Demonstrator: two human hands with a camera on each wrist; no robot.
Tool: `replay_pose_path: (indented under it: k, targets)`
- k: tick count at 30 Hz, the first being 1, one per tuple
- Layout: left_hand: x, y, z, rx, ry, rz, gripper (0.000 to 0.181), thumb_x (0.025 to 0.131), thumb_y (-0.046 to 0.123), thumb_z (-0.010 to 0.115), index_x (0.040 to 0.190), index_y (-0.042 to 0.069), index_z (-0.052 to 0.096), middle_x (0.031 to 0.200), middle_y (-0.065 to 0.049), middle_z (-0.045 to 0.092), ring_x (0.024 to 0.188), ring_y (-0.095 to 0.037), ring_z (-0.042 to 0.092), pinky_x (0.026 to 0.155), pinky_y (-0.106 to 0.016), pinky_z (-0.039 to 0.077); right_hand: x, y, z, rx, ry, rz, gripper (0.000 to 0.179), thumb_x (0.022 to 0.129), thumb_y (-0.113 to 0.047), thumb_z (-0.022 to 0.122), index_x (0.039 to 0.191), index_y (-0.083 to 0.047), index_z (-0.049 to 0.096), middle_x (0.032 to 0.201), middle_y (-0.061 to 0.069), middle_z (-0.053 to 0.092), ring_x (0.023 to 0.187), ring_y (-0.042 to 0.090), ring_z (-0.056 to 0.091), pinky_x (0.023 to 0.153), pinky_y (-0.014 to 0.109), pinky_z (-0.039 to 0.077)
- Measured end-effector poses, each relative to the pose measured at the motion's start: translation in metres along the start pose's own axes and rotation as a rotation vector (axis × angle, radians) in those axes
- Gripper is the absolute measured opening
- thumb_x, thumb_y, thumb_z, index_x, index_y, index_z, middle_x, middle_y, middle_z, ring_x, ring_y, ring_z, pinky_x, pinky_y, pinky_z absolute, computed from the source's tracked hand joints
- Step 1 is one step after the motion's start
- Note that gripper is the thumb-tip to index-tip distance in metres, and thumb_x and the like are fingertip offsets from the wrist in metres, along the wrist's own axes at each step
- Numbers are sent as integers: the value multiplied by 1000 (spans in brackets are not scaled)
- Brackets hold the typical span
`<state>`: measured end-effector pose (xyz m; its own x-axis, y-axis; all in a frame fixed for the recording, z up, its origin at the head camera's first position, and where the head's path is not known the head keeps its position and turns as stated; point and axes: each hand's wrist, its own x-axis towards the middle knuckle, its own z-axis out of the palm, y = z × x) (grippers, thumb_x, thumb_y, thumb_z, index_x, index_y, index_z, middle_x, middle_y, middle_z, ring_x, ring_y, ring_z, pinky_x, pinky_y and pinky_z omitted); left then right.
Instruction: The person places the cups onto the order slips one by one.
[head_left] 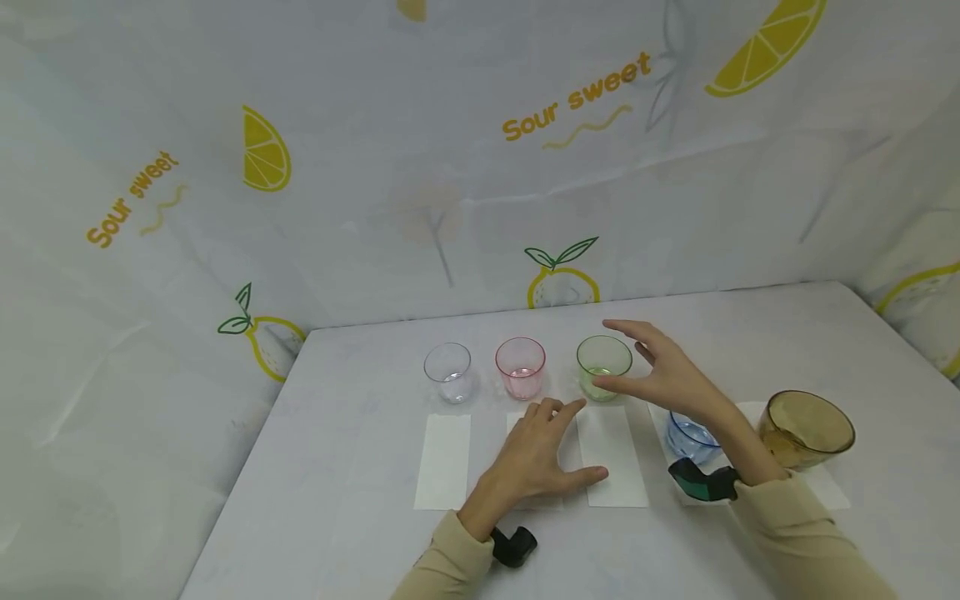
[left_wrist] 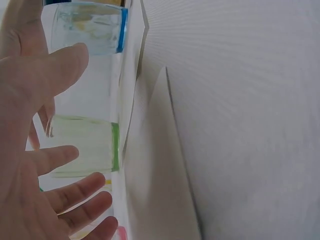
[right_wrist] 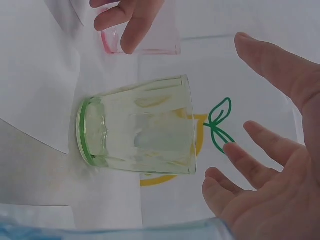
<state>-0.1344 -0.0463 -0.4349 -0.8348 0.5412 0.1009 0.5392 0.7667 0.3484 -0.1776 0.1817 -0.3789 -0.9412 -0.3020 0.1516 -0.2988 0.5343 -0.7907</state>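
The green-tinted glass (head_left: 602,354) stands upright at the right end of a row of three. My right hand (head_left: 671,375) hovers beside it, thumb and fingers spread apart; the right wrist view shows a gap between that hand and the green glass. Fingers extended and holding nothing, my left hand (head_left: 532,454) is over the white paper strips, just in front of the row. To its left lies one strip (head_left: 442,462), to its right another strip (head_left: 613,462); a middle strip is mostly hidden beneath it. A blue glass (head_left: 688,437) sits under my right wrist, partly covered.
A pink glass (head_left: 521,362) and a colourless glass (head_left: 447,371) complete the row to the left. At the right, a larger amber glass (head_left: 806,427) stands by more white paper (head_left: 827,490). Behind the table hangs a white cloth with lemon prints (head_left: 562,287).
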Motion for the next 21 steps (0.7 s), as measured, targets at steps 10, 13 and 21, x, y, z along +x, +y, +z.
replay_pose_path:
  k: [10,13,21]
  targets:
    - [1,-1,4,53,6,17,84,83,63,73,150,19,49,128,-5,62,110,-19,58,92,-29,51,8,3,4,6,-9,37,84,85,-27,84,152,-1,41,158,27,36,149,47,30,120,64,28]
    - [1,-2,5,57,2,16,84,83,63,74,150,18,50,127,-5,63,111,-20,59,92,-29,51,9,5,4,15,-8,37,83,86,-26,83,153,-1,41,158,27,36,149,47,30,120,64,27]
    - [0,-6,9,58,-16,-1,84,82,64,74,149,19,51,128,-4,62,112,-20,57,94,-30,50,11,13,8,22,2,41,84,86,-27,83,153,0,41,158,27,36,149,47,30,119,65,28]
